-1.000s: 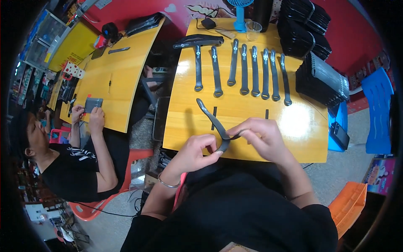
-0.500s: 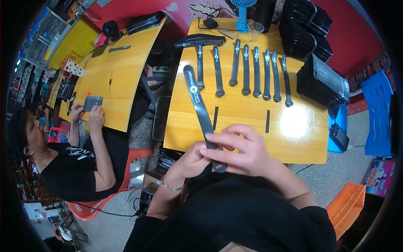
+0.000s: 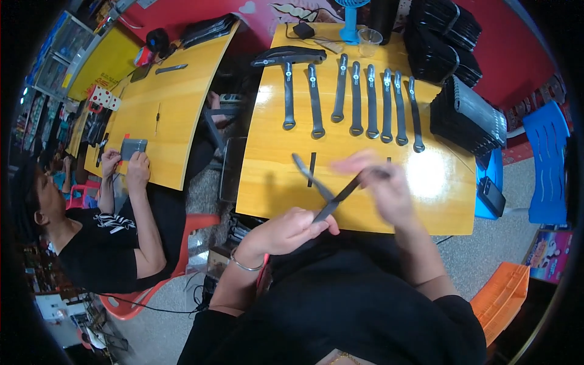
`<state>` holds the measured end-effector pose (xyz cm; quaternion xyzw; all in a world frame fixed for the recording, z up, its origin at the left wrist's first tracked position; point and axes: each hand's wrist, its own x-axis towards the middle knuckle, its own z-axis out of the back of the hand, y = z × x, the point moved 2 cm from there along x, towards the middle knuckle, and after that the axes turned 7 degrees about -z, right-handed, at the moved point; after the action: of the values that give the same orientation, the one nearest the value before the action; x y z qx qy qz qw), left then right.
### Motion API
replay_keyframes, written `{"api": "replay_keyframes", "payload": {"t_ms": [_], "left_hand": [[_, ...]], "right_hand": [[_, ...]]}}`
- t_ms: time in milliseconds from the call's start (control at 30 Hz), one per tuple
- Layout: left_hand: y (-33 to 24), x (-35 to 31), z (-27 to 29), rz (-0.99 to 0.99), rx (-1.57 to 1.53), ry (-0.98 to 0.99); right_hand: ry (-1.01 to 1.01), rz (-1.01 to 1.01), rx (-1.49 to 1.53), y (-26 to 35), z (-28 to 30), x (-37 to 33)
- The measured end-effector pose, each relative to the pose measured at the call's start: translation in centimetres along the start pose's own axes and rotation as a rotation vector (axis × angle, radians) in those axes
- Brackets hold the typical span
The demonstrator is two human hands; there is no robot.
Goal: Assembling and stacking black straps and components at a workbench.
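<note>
Strap now V-shaped, open side forward

The yellow wood-grained table before me carries eight slotted straps, a clear cup and a blue fan.

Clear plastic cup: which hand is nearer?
Right. The right hand is below the clear plastic cup in the view, well apart; the left hand is even lower, to its left.
</note>
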<state>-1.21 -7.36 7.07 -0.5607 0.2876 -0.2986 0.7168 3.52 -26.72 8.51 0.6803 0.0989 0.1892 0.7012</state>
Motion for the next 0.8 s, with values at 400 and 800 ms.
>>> {"api": "replay_keyframes", "payload": {"t_ms": [400, 800], "left_hand": [[3.1, -0.1, 0.8, -0.209, 0.172, -0.173], [4.1, 1.4, -1.8, -0.166, -0.889, -0.598]], "right_hand": [[0.009, 0.151, -0.201, 2.6, -1.3, -0.8], [0.059, 0.37, -0.522, 1.4, -3.9, -1.4]]}}
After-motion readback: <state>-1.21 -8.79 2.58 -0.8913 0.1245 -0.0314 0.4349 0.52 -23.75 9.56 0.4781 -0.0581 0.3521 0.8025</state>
